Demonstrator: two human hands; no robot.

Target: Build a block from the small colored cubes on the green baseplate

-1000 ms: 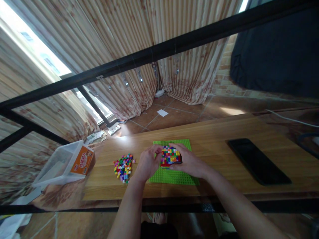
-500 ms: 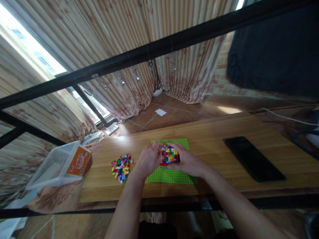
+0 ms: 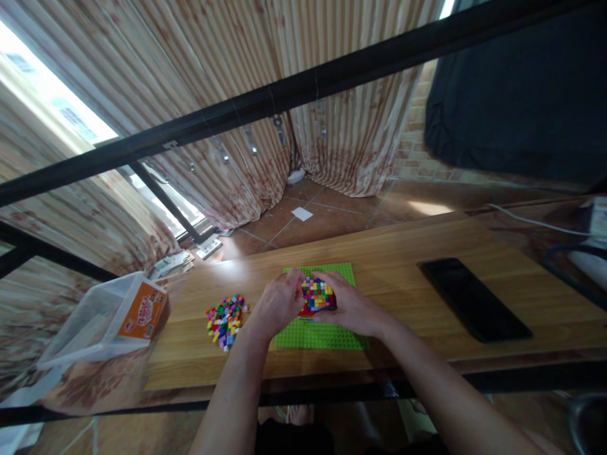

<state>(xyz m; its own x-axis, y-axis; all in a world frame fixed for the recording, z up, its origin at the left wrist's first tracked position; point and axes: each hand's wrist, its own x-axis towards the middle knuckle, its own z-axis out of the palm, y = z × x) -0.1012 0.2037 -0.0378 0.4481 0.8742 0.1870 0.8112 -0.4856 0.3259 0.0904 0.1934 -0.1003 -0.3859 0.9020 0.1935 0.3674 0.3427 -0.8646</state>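
Note:
A block built of many small coloured bricks (image 3: 318, 292) stands over the green studded baseplate (image 3: 327, 338), with red along its lower front. My right hand (image 3: 348, 303) curls round its right side, thumb at the front and fingers behind. At its left edge, my left hand (image 3: 283, 300) has its fingers pinched together; whether a small brick is between them is hidden. To the left of the baseplate lies a pile of loose coloured bricks (image 3: 225, 321) on the wooden tabletop (image 3: 398, 253).
A black phone (image 3: 474, 300) lies on the right of the tabletop. Off its left end sits a clear plastic bin (image 3: 95, 322) with an orange label. A dark metal bar (image 3: 246, 107) crosses beyond the table, in front of striped curtains (image 3: 227, 50).
The whole view has shifted slightly, so everything appears a little further left. Both hands keep nearly the same pose at the brick block.

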